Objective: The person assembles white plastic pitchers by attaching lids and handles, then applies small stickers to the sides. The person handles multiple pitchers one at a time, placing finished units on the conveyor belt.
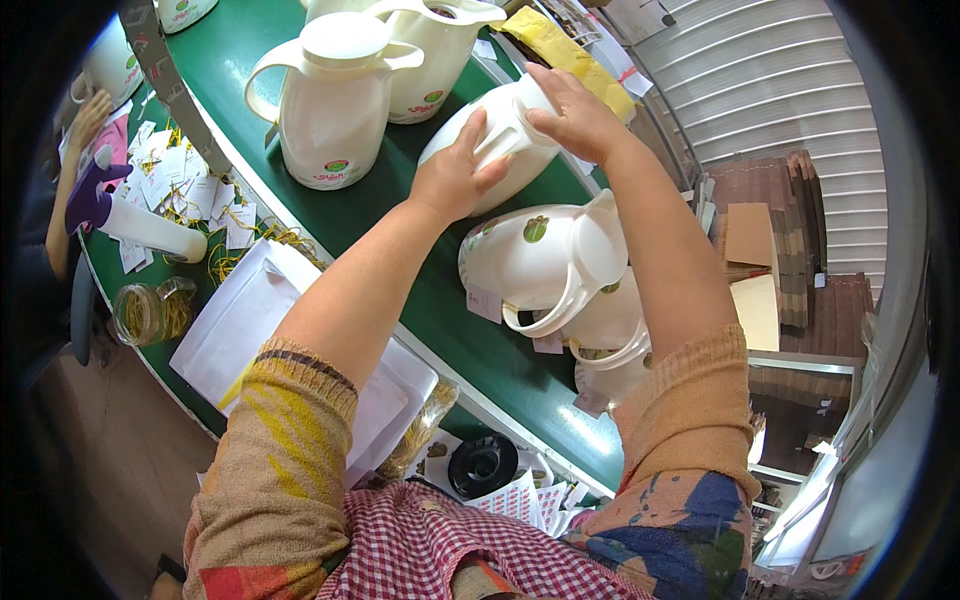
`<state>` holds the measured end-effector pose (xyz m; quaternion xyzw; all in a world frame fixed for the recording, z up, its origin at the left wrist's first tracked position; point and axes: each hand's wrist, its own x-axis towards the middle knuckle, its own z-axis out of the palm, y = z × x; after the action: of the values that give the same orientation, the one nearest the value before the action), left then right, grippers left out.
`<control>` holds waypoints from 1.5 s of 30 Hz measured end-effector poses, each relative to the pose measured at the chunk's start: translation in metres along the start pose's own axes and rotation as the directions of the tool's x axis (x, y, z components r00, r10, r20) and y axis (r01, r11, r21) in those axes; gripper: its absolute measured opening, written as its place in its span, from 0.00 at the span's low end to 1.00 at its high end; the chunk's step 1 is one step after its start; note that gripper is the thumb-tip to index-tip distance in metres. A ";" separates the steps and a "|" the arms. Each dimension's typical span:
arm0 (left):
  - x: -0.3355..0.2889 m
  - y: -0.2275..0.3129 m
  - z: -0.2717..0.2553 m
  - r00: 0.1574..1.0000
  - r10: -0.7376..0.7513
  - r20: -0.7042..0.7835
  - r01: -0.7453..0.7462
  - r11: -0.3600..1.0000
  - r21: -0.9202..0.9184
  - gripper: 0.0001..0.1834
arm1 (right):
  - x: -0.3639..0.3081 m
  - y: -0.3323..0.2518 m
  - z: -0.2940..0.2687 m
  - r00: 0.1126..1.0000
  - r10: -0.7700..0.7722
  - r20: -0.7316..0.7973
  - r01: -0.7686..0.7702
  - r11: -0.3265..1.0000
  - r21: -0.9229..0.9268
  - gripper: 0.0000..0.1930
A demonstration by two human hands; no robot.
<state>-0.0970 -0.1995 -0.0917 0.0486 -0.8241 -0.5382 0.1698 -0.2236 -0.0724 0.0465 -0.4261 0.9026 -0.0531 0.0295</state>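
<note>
Both my hands are on a white thermos jug (515,172) that leans over on the green work surface (500,360). My left hand (452,178) presses its near left side, thumb and fingers spread around it. Across the jug's upper right part lies my right hand (580,115), fingers curved over it. To the left stands an upright white thermos jug (335,115) with a small round label, and another jug (425,75) is just behind it. Nearer to me, a jug with a green emblem (515,255) lies tilted, a paper tag (484,303) hanging by it. More jugs (610,315) lie beside it, partly behind my right forearm.
On the left are a white spray bottle with a purple head (150,228), a heap of tags (185,175), a jar of yellow ties (140,315) and a white tray (225,330). A co-worker's hand (92,118) is at far left. Sticker sheets (515,505) and stacked cardboard (775,215) flank me.
</note>
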 end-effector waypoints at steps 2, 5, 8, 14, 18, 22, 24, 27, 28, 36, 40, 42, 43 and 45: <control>-0.001 0.004 -0.003 0.999 -0.035 0.030 0.035 0.999 -0.010 0.41 | -0.003 -0.001 0.004 0.999 0.044 -0.010 -0.044 0.999 0.008 0.37; -0.002 0.012 -0.007 0.993 -0.088 0.077 0.091 0.995 -0.033 0.40 | -0.005 -0.001 0.008 0.998 0.044 -0.033 -0.046 0.997 -0.057 0.36; -0.002 0.008 -0.006 0.998 -0.054 0.044 0.055 0.998 -0.023 0.41 | -0.006 0.002 0.013 0.997 -0.036 -0.073 0.023 0.984 -0.175 0.36; -0.002 0.009 -0.005 0.994 -0.084 0.070 0.088 0.995 -0.052 0.41 | -0.009 0.015 0.015 0.971 -0.211 -0.109 0.182 0.957 -0.227 0.33; -0.002 0.011 -0.005 0.992 -0.097 0.077 0.101 0.994 -0.049 0.41 | -0.006 0.025 0.015 0.920 -0.370 -0.129 0.321 0.901 -0.292 0.35; -0.003 0.005 0.001 0.999 -0.036 0.012 0.036 0.999 0.012 0.43 | -0.006 0.030 0.018 0.877 -0.449 -0.171 0.404 0.882 -0.244 0.35; -0.002 0.003 0.003 1.000 -0.008 -0.014 0.009 1.000 0.004 0.43 | -0.004 0.031 0.014 0.912 -0.387 -0.135 0.374 0.921 -0.112 0.34; -0.005 0.009 0.003 0.998 -0.044 0.052 0.045 0.999 -0.025 0.42 | -0.011 0.033 0.024 0.898 -0.387 -0.212 0.332 0.909 -0.254 0.34; -0.005 0.010 -0.001 0.994 -0.075 0.078 0.078 0.997 -0.029 0.42 | -0.009 0.015 0.023 0.965 -0.204 -0.164 0.158 0.954 -0.256 0.34; -0.004 0.006 0.008 1.000 0.017 -0.018 -0.017 1.000 0.026 0.43 | 0.012 0.006 0.003 0.998 0.052 -0.048 -0.058 0.989 -0.139 0.43; -0.005 0.006 0.006 1.000 -0.026 0.015 0.026 0.999 0.025 0.44 | 0.006 0.011 0.009 1.000 -0.008 0.001 0.008 1.000 0.003 0.41; -0.005 0.004 0.006 1.000 -0.017 0.008 0.017 0.999 0.037 0.44 | 0.004 0.003 0.001 0.997 -0.070 0.045 0.070 0.998 0.012 0.41; -0.004 0.003 0.006 1.000 -0.011 0.003 0.011 0.999 0.042 0.44 | 0.004 0.007 0.002 0.990 -0.126 0.056 0.127 0.992 -0.004 0.40; -0.006 0.005 0.014 1.000 -0.022 0.016 0.023 0.999 -0.024 0.43 | 0.004 0.021 0.001 0.968 -0.241 0.074 0.243 0.969 -0.032 0.39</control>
<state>-0.0956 -0.1840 -0.0937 0.0516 -0.8183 -0.5503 0.1578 -0.2420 -0.0623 0.0430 -0.5352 0.8432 -0.0231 0.0456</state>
